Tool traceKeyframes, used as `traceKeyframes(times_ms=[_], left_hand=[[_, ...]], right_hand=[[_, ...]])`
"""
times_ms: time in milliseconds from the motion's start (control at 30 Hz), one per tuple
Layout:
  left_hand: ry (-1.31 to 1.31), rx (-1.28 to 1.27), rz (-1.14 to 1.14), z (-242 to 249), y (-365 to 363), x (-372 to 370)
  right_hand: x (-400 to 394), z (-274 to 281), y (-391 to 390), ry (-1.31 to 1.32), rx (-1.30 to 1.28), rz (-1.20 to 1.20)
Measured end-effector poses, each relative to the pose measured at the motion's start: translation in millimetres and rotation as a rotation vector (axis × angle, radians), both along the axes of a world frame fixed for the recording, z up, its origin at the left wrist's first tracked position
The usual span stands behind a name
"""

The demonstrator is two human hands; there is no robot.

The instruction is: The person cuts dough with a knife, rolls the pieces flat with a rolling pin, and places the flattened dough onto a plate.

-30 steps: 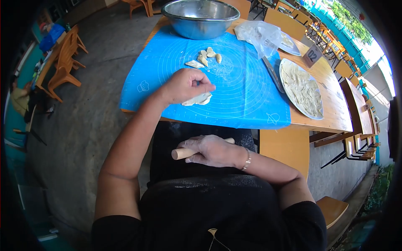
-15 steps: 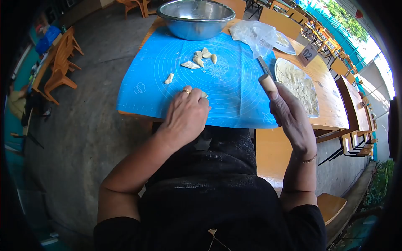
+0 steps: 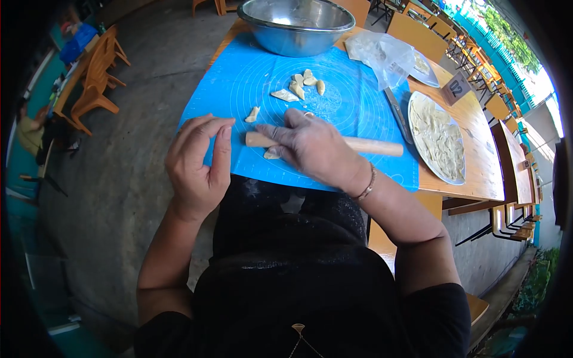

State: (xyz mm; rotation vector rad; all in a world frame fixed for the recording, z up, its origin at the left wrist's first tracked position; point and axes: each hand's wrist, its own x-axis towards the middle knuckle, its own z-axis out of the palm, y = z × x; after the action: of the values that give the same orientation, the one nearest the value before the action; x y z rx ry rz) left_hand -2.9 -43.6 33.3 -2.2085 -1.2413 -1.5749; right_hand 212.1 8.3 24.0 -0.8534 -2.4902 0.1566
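Observation:
My right hand [image 3: 319, 146] is wrapped around a wooden rolling pin [image 3: 376, 146], which lies nearly level across the blue baking mat [image 3: 370, 107]. A small dough piece [image 3: 273, 153] shows at the near side of the pin, partly hidden by my fingers. My left hand [image 3: 200, 158] hovers at the mat's left front edge, fingers curved and thumb apart from them, with nothing visible in it. Just beyond it lies a single dough piece [image 3: 252, 114]. Farther back, several cut dough pieces [image 3: 297, 88] sit in a cluster beside a dusting of flour.
A steel bowl [image 3: 296, 30] stands at the back of the table. On the right are a knife [image 3: 397, 112], a plate of flattened dough sheets [image 3: 439, 137], a plastic bag [image 3: 382, 53], another plate [image 3: 425, 74] and a "02" number sign [image 3: 456, 88].
My right hand has brought the rolling pin from upright at the right down onto the mat. My left hand has lifted off the dough and moved left. The view has shifted slightly.

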Motion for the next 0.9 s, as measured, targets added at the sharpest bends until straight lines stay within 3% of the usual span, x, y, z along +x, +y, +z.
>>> traceKeyframes(times_ms=[267,333,367,433,467,533,733,900], left_hand=[[0.132,-0.199,-0.288,-15.3,20.5,21.9],[0.249,-0.215,-0.340,-2.7,36.6,32.5],[0.249,-0.217,-0.343,-3.5,45.5,37.4],[0.366,-0.454,-0.336,-11.4,61.0,46.2],[0.370,-0.452,-0.342,-17.4,62.6,48.4],[0.569,-0.485,-0.214,-26.2,59.5,52.1],[0.603,-0.478,-0.252,-26.0,20.3,46.8],[0.534,-0.615,-0.188,-19.3,49.2,52.6]], right_hand=[[35.6,9.3,16.3,0.101,-0.116,-0.003],[53.4,20.4,21.1,-0.066,-0.007,-0.275],[58.4,9.1,24.7,-0.066,-0.009,-0.277],[64.4,-19.7,30.6,-0.305,0.291,-0.487],[67.5,-21.3,30.5,-0.304,0.291,-0.494],[65.0,-16.0,23.5,-0.260,0.000,-0.487],[66.2,-15.2,-10.6,-0.237,0.143,-0.460],[64.3,-26.1,17.3,-0.199,0.091,-0.498]])
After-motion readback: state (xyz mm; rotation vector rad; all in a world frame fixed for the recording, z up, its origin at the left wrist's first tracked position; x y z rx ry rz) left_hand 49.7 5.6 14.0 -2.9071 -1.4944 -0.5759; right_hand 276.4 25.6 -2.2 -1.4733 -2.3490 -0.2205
